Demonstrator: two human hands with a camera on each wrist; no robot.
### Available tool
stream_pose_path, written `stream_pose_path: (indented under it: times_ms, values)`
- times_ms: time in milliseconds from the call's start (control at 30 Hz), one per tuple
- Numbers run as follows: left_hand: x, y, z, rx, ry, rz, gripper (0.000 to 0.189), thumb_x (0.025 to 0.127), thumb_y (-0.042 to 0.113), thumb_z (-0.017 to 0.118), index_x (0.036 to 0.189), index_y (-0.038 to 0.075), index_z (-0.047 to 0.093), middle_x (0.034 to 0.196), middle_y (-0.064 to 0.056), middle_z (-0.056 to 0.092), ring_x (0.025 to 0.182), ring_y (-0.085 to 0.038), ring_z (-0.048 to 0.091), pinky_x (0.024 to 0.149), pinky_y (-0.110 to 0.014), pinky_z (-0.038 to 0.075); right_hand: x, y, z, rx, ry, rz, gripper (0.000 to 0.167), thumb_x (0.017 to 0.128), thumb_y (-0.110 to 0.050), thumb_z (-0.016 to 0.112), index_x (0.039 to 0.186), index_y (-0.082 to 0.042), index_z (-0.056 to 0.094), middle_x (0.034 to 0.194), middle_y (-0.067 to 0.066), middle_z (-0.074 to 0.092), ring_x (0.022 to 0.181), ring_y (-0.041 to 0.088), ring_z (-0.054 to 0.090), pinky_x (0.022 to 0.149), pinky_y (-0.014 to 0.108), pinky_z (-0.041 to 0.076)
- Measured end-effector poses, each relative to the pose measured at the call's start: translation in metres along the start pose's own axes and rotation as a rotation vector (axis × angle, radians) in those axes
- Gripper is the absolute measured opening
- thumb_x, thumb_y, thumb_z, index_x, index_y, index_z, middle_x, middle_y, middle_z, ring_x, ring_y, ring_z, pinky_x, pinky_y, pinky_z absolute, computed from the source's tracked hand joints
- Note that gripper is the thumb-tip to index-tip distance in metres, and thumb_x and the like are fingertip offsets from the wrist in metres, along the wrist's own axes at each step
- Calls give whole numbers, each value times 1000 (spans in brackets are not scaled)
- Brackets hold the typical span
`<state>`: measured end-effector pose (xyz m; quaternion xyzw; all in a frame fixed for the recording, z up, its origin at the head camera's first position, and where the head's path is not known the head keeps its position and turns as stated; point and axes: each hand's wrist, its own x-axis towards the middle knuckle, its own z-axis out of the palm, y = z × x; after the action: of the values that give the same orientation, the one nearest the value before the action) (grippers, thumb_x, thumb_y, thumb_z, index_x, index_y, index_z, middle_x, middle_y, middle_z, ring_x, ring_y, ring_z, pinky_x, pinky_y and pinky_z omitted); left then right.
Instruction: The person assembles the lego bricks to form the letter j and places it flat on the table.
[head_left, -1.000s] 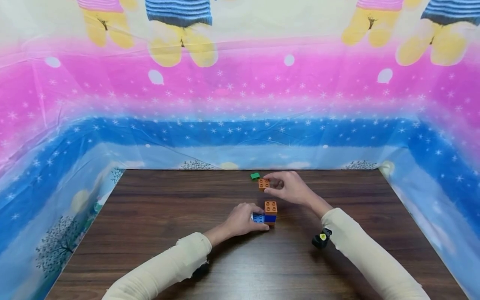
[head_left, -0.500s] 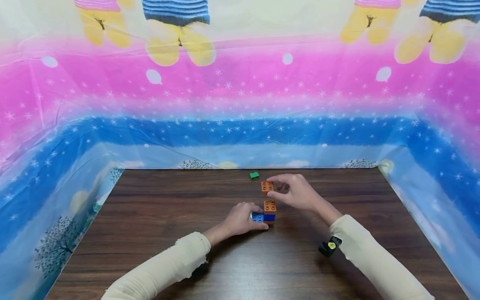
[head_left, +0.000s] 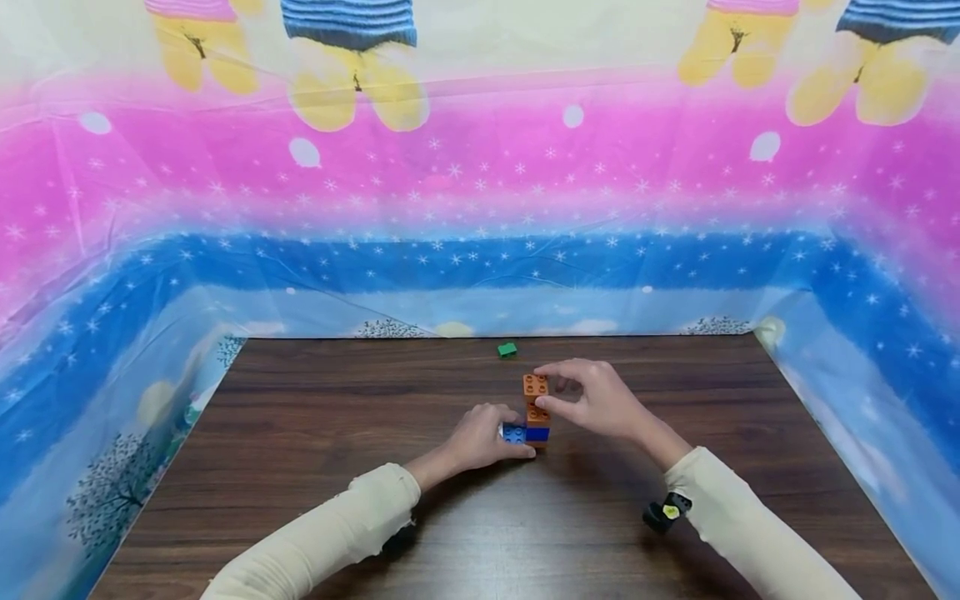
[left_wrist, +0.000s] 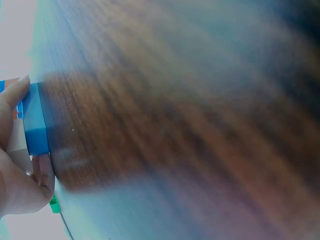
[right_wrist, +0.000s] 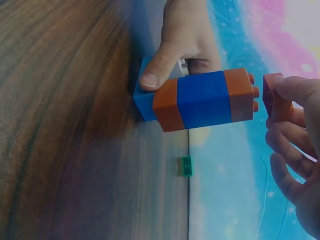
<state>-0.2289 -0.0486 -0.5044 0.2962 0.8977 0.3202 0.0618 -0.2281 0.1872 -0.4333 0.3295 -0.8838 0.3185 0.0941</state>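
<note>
My left hand [head_left: 480,437] grips the low end of a toy brick build, its thumb on a light blue brick [right_wrist: 144,95]. The upright stack beside it runs orange, dark blue [right_wrist: 204,100], then orange [right_wrist: 239,95] with studs up. A pale brick [left_wrist: 19,145] sits next to the blue one, partly covered by the fingers. Between thumb and fingers, my right hand [head_left: 600,400] pinches another orange brick [right_wrist: 275,97] just above the stack. A narrow gap separates its underside from the studs below in the right wrist view.
A green brick [head_left: 507,350] lies at the far edge of the dark wooden table [head_left: 337,392]. Behind the table hangs a printed cloth [head_left: 450,267], also along both sides. A black wrist camera [head_left: 666,511] hangs by the right sleeve.
My right hand has brought the orange brick from near the green brick toward me and over the stack, now lower and closer to it. The left hand keeps its hold.
</note>
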Motion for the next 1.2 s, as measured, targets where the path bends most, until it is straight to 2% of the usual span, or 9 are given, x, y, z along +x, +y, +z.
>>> stream_pose_path:
  times_ms: [167, 367, 800, 1200]
  values:
    - [0, 0, 0, 12, 6, 5, 54, 85, 43, 83, 124, 6, 74, 115, -7, 74, 93, -13, 68, 74, -25, 53, -5, 1, 3, 6, 17, -7, 40, 92, -32, 78, 127, -14, 72, 115, 0, 74, 86, 11, 67, 75, 32, 57]
    - [1, 0, 0, 7, 9, 6, 53, 85, 42, 83, 123, 6, 74, 114, -7, 74, 90, -12, 68, 72, -24, 53, -9, 0, 5, 3, 17, -1, 39, 91, -31, 79, 126, -14, 73, 109, -1, 74, 85, 5, 64, 73, 29, 57]
    - [1, 0, 1, 11, 11, 10, 53, 85, 42, 83, 122, 6, 74, 112, -8, 75, 88, -12, 67, 69, -22, 52, -16, 3, 10, 1, 32, -17, 40, 90, -30, 81, 125, -13, 73, 104, -2, 74, 83, 4, 64, 72, 29, 56]
    - [1, 1, 1, 35, 1, -6, 54, 86, 43, 82, 125, 6, 73, 118, -8, 74, 98, -17, 68, 76, -27, 54, -21, 4, 10, 22, 18, -11, 38, 91, -30, 80, 126, -16, 73, 105, -5, 73, 84, 3, 63, 73, 30, 56]
